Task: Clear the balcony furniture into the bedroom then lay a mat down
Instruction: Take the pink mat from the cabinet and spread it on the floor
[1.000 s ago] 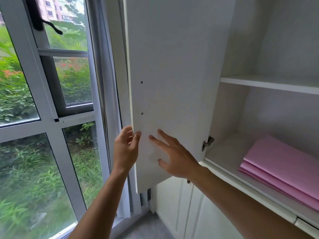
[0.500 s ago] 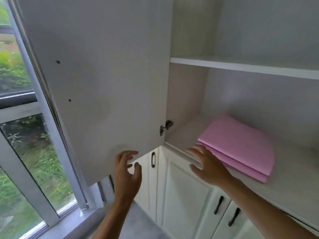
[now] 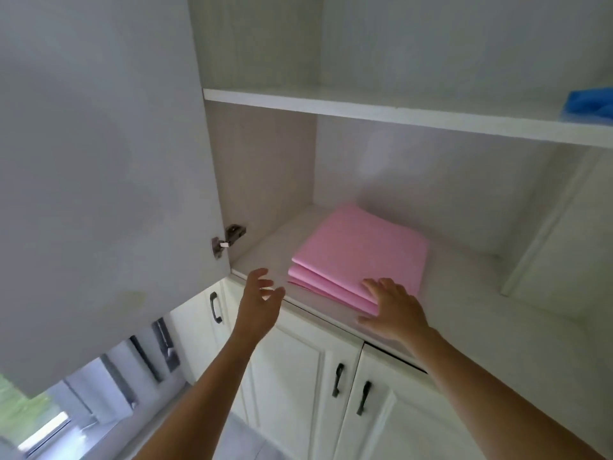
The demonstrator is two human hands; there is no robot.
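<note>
A folded pink mat (image 3: 360, 254) lies on the lower shelf (image 3: 262, 254) of an open wall cupboard. My right hand (image 3: 393, 310) reaches onto the shelf with fingers spread, its fingertips touching the mat's near right corner. My left hand (image 3: 258, 302) hovers in the air just in front of the shelf edge, left of the mat, with fingers loosely spread and nothing in it.
The cupboard door (image 3: 99, 180) stands swung open on the left, its hinge (image 3: 227, 242) showing. An upper shelf (image 3: 365, 111) carries a blue item (image 3: 588, 102) at far right. White lower cabinets with black handles (image 3: 338, 380) sit below. A window (image 3: 49, 426) is at lower left.
Both hands have left the cupboard door. My right hand moved onto the shelf and reached the pink mat; my left hand rose toward the shelf edge. The view turned right, into the cupboard.
</note>
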